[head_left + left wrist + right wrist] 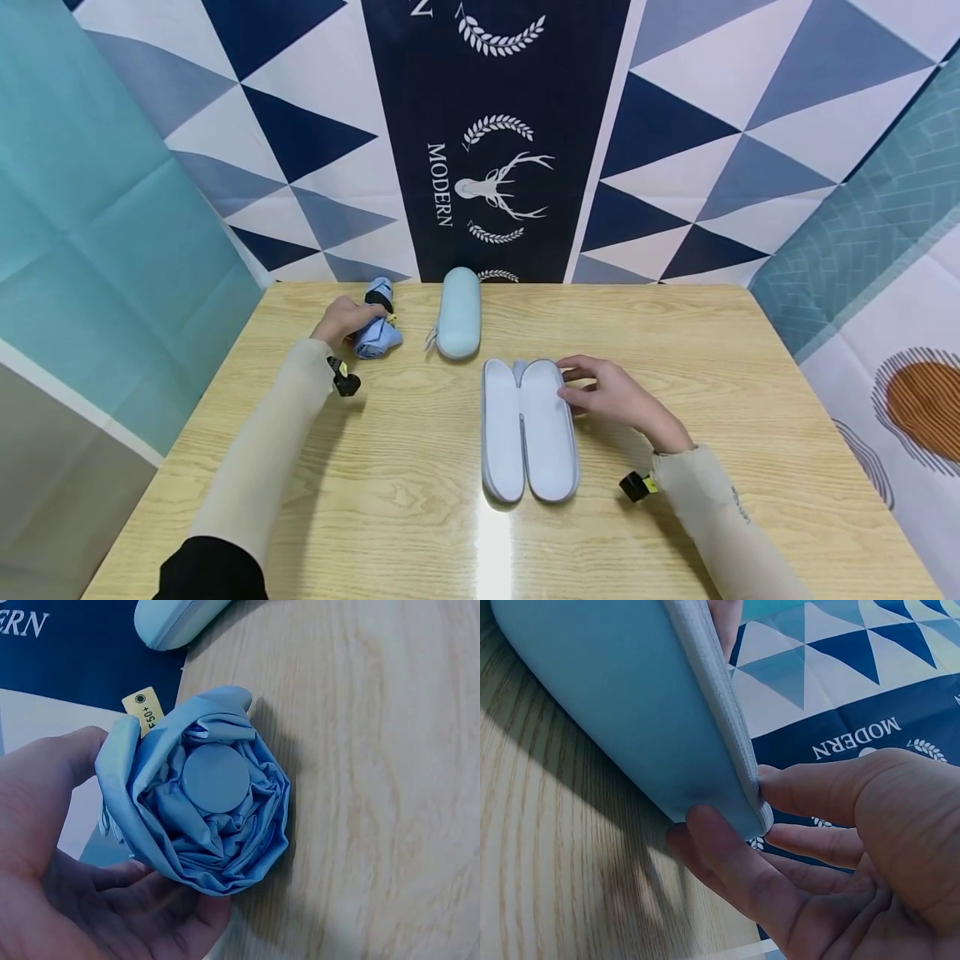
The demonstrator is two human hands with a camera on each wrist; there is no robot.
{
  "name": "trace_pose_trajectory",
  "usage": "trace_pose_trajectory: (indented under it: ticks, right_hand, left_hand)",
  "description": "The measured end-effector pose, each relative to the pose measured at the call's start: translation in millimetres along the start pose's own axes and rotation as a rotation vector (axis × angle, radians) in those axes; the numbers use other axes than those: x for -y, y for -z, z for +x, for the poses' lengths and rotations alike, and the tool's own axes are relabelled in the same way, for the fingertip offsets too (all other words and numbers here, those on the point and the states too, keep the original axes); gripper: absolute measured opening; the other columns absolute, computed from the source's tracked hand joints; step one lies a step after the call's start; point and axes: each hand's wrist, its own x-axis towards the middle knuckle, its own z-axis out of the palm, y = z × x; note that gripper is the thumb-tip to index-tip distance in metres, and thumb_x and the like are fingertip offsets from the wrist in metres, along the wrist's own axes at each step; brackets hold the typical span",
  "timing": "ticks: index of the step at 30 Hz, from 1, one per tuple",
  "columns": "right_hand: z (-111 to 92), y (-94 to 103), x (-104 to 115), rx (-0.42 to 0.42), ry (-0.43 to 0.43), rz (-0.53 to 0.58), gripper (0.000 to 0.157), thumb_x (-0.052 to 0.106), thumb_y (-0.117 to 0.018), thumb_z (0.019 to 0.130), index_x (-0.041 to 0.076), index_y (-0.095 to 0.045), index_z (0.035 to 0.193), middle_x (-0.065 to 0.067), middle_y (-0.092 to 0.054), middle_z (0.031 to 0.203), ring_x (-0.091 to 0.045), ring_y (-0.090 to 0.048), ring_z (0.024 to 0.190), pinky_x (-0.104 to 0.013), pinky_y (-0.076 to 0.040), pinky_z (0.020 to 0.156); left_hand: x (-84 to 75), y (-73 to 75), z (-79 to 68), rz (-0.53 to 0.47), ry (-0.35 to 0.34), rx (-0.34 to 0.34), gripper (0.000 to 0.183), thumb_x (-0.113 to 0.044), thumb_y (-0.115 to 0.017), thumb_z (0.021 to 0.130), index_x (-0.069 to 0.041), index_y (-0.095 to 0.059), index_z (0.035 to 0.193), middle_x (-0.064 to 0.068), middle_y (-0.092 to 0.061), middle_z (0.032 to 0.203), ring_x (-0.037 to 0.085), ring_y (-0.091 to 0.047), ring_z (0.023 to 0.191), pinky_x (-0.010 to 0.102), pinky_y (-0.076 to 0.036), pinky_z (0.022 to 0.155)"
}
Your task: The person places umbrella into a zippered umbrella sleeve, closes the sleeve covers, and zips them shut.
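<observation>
My left hand (347, 319) grips a folded blue umbrella (377, 337) at the back left of the table, its cloth loosely rolled around a round handle end. A dark band wraps the umbrella, and a small yellow tag (144, 707) hangs from it. In the left wrist view the thumb lies along one side and the curled fingers along the other. My right hand (611, 390) pinches the far right edge of an open zip case (551, 433), thumb at the zip rim and fingers against its pale blue outer shell (622, 682). Both pale lining halves of the case face up.
A closed light blue case (459, 315) with a strap lies at the back, between the umbrella and the open case. Behind the wooden table (405, 467) hangs a patterned cloth (495, 100), right along its back edge. A teal cloth (97, 208) hangs at the left.
</observation>
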Motion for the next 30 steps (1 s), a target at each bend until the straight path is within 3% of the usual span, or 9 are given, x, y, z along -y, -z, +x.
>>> trace_pose_trajectory:
  ticks: [5,11,20,25,30]
  right_hand:
    - [0,-1.6,-1,-0.005,-0.012,-0.011,0.048,0.008,-0.065,0.100,-0.008,-0.050,0.144,-0.038,-0.055,0.137,-0.042,-0.070,0.110,-0.034,-0.064,0.077]
    - [-1,-2.3,-1,-0.020,-0.064,-0.007,0.048,0.008,-0.064,0.100,-0.004,-0.050,0.145,-0.038,-0.056,0.137,-0.028,-0.076,0.087,-0.035,-0.064,0.069]
    - [1,-3.5,0,-0.018,-0.076,0.021,0.051,0.012,-0.065,0.101,-0.004,-0.049,0.146,-0.038,-0.054,0.138,-0.024,-0.076,0.081,-0.037,-0.064,0.068]
    - [0,-4.1,0,-0.027,-0.078,0.018,0.050,0.012,-0.065,0.101,-0.004,-0.049,0.146,-0.038,-0.054,0.138,-0.023,-0.076,0.080,-0.036,-0.064,0.068]
    - [1,-5.2,1,-0.018,-0.083,0.029,0.051,0.013,-0.065,0.101,-0.004,-0.048,0.146,-0.038,-0.053,0.139,-0.023,-0.076,0.079,-0.039,-0.064,0.069]
  left_hand:
    - [4.1,-1.1,-2.1,-0.032,-0.007,0.003,0.041,-0.042,-0.067,0.093,-0.013,-0.049,0.071,0.002,-0.057,0.071,0.015,-0.054,0.059,0.032,-0.048,0.054]
    - [8.3,-2.9,-5.8,-0.095,0.000,0.015,0.043,-0.040,-0.068,0.092,-0.017,-0.044,0.065,-0.002,-0.055,0.065,0.014,-0.052,0.057,0.030,-0.046,0.053]
    - [12.7,-4.5,-18.2,-0.086,-0.035,-0.008,0.048,-0.042,-0.069,0.094,-0.017,-0.039,0.067,-0.006,-0.039,0.057,0.013,-0.043,0.052,0.030,-0.040,0.054]
    - [11.8,-5.9,-30.3,-0.064,-0.063,-0.038,0.041,-0.045,-0.070,0.093,-0.007,-0.053,0.091,0.005,-0.053,0.082,0.018,-0.053,0.068,0.030,-0.046,0.059]
    - [9.7,-5.4,-42.4,-0.030,-0.077,-0.041,0.065,-0.047,-0.069,0.092,0.003,-0.055,0.131,0.019,-0.060,0.124,0.023,-0.060,0.096,0.028,-0.053,0.071]
